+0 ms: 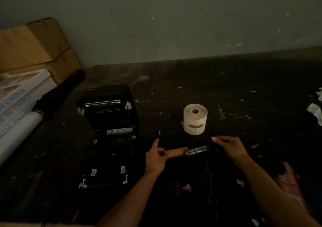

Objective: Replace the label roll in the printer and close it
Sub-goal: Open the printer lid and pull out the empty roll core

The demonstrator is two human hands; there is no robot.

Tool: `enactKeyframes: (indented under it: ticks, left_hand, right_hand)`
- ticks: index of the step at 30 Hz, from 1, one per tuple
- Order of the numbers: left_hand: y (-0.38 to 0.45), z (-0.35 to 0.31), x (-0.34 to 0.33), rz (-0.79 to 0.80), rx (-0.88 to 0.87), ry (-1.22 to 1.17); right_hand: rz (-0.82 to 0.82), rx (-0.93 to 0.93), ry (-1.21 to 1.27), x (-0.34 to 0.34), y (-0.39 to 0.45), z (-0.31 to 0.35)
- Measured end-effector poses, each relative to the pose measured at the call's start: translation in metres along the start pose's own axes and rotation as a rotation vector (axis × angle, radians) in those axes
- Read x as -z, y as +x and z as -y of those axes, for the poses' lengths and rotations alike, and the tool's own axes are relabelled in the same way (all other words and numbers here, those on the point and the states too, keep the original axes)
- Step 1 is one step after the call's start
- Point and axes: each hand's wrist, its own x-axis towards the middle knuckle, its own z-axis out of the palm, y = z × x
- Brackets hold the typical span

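Label roll [195, 121] stood on end on the dark table [244, 105], right of the open black printer [108, 122]; left hand [155, 158] gripped a brown cardboard core [176, 151]; right hand [230, 145] pinched the black spindle [198, 150] protruding from it.
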Motion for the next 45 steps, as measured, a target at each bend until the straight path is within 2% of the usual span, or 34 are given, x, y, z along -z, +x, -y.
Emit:
enactKeyframes:
  ticks: [6,11,16,21,28,34,37,39,41,45]
  left_hand:
    - [-0.009,-0.001,-0.007,0.033,-0.149,0.210]
    - [-0.017,-0.005,-0.017,0.126,-0.359,0.343]
    - [-0.018,0.002,-0.034,0.190,-0.437,0.494]
    - [-0.016,0.010,-0.043,0.153,-0.526,0.623]
    - [-0.012,0.004,-0.046,0.118,-0.538,0.625]
    - [-0.008,0.007,-0.042,0.153,-0.556,0.608]
    - [0.001,0.002,-0.039,0.169,-0.475,0.474]
    - [0.014,-0.013,-0.033,0.189,-0.273,0.227]
    - [0.031,-0.033,-0.026,0.194,-0.103,-0.006]
    - [0.064,-0.073,-0.018,0.260,0.025,-0.201]
  right_hand:
    - [-0.008,0.039,-0.151,-0.020,-0.008,-0.013]
    - [-0.036,0.080,-0.185,-0.025,-0.012,-0.022]
    - [-0.059,0.101,-0.210,-0.029,-0.014,-0.030]
    - [-0.074,0.129,-0.281,-0.032,-0.015,-0.035]
    - [-0.138,0.192,-0.381,-0.040,-0.014,-0.039]
    - [-0.141,0.186,-0.396,-0.043,-0.017,-0.042]
    - [-0.178,0.206,-0.376,-0.036,-0.015,-0.031]
    - [-0.172,0.279,-0.369,-0.028,-0.006,-0.014]
    - [-0.145,0.413,-0.438,-0.023,0.008,0.009]
    - [-0.082,0.582,-0.650,-0.026,0.045,0.057]
